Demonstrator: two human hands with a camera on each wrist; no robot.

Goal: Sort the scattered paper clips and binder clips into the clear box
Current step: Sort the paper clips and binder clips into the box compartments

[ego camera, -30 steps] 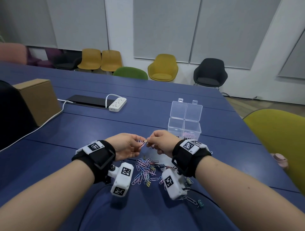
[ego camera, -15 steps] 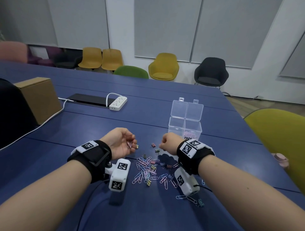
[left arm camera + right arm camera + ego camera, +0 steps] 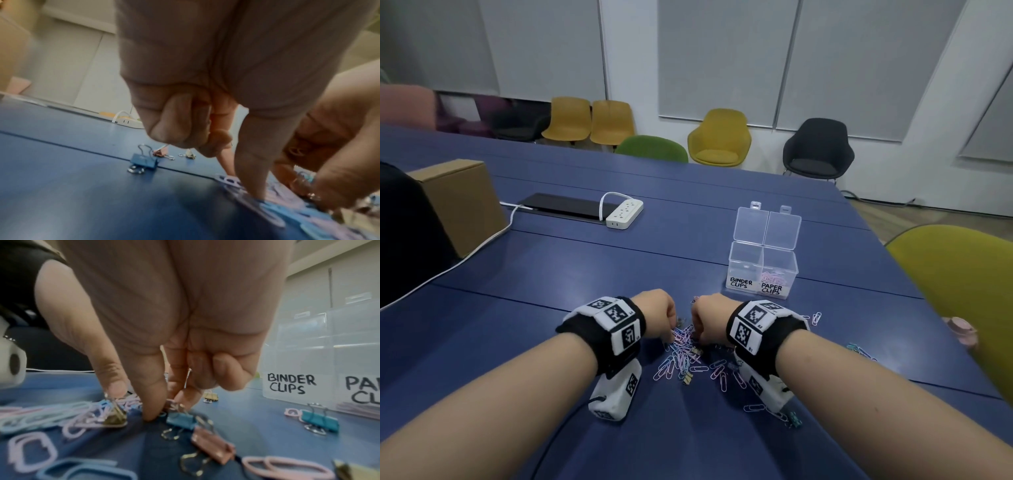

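On the table (image 3: 551, 342): blue top carrying the box, the clip pile and both hands; cardboard box (image 3: 462, 202) and white power strip (image 3: 625, 214) far to the left.
Clear box (image 3: 763, 270): just beyond the pile on the right, twin lids tipped open at the back; left compartment labelled BINDER CLIPS looks bare, right one labelled PAPER CLIPS holds a small heap of pink clips.
Left hand (image 3: 657, 313): down at the near-left edge of the pile; in the left wrist view outer fingers curled into the palm, one finger (image 3: 252, 170) straight, tip pressed onto the paper clips.
Right hand (image 3: 707, 320): beside the left, over the pile; in the right wrist view thumb and first fingers reaching down among the clips, outer fingers curled; whether anything is pinched, cannot tell.
Paper clips (image 3: 681, 356): pink, lilac and blue, heaped between the wrists, strays toward the near right.
Binder clips (image 3: 180, 419): blue one at the right fingertips, pink one nearer, teal one in front of the box.
Only in the left wrist view: blue binder clip (image 3: 144, 161) lying alone, apart from the pile.
Only in the head view: both compartments at once.
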